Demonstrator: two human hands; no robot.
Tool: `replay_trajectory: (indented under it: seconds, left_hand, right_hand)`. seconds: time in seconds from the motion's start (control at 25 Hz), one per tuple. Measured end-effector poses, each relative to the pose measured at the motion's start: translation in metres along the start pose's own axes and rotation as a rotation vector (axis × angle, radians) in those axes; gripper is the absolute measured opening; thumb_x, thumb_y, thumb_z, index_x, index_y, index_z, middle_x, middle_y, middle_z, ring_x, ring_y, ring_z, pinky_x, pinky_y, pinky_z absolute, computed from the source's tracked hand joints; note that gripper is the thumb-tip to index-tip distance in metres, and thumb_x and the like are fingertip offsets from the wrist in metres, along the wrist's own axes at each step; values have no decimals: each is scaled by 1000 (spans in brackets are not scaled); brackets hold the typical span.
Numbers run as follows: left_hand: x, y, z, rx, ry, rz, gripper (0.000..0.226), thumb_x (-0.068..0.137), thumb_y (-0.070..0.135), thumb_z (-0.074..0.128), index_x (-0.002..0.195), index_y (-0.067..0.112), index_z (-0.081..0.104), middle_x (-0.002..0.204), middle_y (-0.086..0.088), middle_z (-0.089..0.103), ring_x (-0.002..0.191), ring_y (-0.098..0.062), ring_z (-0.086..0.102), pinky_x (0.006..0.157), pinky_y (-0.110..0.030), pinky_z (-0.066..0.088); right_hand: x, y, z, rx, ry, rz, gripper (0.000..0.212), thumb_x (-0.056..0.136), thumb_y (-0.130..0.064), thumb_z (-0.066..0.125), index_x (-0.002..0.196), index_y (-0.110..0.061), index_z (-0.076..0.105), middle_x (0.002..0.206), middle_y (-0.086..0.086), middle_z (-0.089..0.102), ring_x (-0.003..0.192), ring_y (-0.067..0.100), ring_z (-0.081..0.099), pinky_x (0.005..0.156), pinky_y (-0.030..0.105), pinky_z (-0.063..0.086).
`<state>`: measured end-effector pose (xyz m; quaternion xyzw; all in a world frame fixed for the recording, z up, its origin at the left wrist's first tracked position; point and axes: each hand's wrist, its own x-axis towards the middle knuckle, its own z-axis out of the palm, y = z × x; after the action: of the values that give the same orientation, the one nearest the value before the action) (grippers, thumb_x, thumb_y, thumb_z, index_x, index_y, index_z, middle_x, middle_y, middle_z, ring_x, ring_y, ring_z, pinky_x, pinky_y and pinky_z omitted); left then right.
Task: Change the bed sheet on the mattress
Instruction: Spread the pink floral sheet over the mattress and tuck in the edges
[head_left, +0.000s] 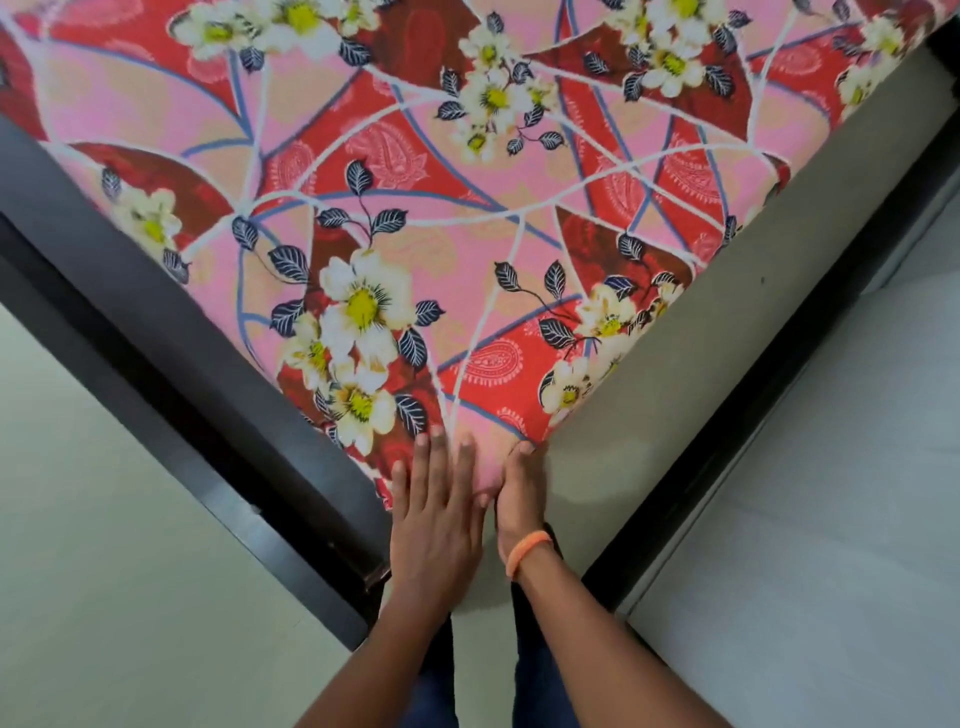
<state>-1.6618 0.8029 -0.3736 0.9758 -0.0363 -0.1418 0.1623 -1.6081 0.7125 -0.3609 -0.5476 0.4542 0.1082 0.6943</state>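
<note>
A red and pink bed sheet (415, 171) with white flowers and dark leaves covers the top of the mattress, stretched flat. The mattress's bare grey side (691, 338) shows along the right edge. Both hands meet at the nearest corner of the mattress. My left hand (434, 514) lies flat on the sheet at the corner, fingers spread. My right hand (519, 499), with an orange band on its wrist, curls around the corner's right side, fingers tucked at the sheet's edge, where they are partly hidden.
A dark bed frame (171, 364) runs along the left side and a second dark rail (737, 441) along the right. Pale floor (104, 545) lies on the left and light floor tiles (831, 519) on the right. My legs in dark trousers stand at the corner.
</note>
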Motion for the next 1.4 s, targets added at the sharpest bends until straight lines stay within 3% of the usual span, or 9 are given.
replay_trajectory:
  seconds: [0.16, 0.32, 0.56, 0.72, 0.8, 0.92, 1.12, 1.28, 1.4]
  left_hand:
    - [-4, 16, -14, -806, 66, -592, 70, 104, 46, 29, 155, 26, -14, 160, 2, -23, 148, -12, -12, 119, -33, 7]
    - [20, -4, 11, -1713, 74, -1293, 79, 91, 72, 30, 141, 13, 45, 132, -8, 59, 116, -31, 60, 101, -43, 47]
    - [29, -40, 33, -2099, -54, -1205, 78, 90, 76, 22, 137, 24, 55, 133, -6, 62, 125, -32, 56, 110, -53, 38]
    - [29, -38, 34, -1788, -62, -1311, 57, 96, 61, 37, 119, 18, 66, 113, -8, 72, 104, -31, 67, 89, -45, 56]
    - [24, -42, 17, -1440, 40, -1451, 35, 96, 32, 54, 116, 7, 66, 112, -14, 70, 97, -32, 68, 76, -38, 58]
    - [20, -53, -30, -937, 297, -1486, 41, 93, 15, 51, 131, -1, 50, 135, -21, 51, 119, -42, 53, 98, -47, 47]
    - [20, -51, -61, -45, 254, -132, 83, 80, 5, 61, 153, 11, 21, 160, -12, 24, 146, -33, 25, 116, -49, 30]
    - [0, -80, -21, 87, -189, -6, 104, 94, 44, 54, 148, 17, -30, 158, -6, -32, 146, -26, -25, 122, -46, 8]
    - [-26, -103, -45, -42, -322, 15, 101, 96, 49, 52, 151, 16, -26, 155, -5, -37, 145, -22, -29, 123, -41, -3]
  right_hand:
    - [-8, 12, 12, 326, 20, 196, 58, 101, -58, 25, 126, -17, 59, 114, 7, 70, 108, 26, 65, 87, 39, 55]
    - [19, 40, 4, 521, 54, 234, 68, 92, -74, 19, 124, -33, 62, 129, 5, 64, 123, 32, 56, 107, 54, 40]
    - [53, 54, 0, 497, -10, 270, 71, 92, -75, 16, 129, -32, 58, 131, 6, 63, 118, 35, 58, 102, 51, 44]
    - [67, 54, -13, 230, 21, 322, 49, 101, -46, 35, 140, -20, 49, 140, 13, 55, 122, 38, 55, 98, 48, 48]
    - [51, 26, -27, -166, 352, 320, 47, 103, -31, 33, 143, -5, 38, 147, 24, 40, 128, 43, 47, 99, 48, 44]
    - [22, -35, -30, -490, 668, -152, 56, 100, -43, 37, 140, -4, 40, 144, 23, 38, 125, 44, 46, 99, 50, 40]
    - [-6, -31, 33, -1367, -20, -934, 67, 99, -50, 21, 154, -13, 22, 163, 12, 12, 150, 29, 11, 121, 49, 13]
    - [-23, 45, 48, -1635, -73, -869, 68, 97, -45, 16, 156, -12, 12, 164, 10, 1, 152, 27, 0, 120, 54, 9]
    - [-58, 64, 69, -1637, -39, -627, 67, 102, -45, 24, 157, -12, 3, 164, 10, -8, 151, 28, -11, 119, 49, -4]
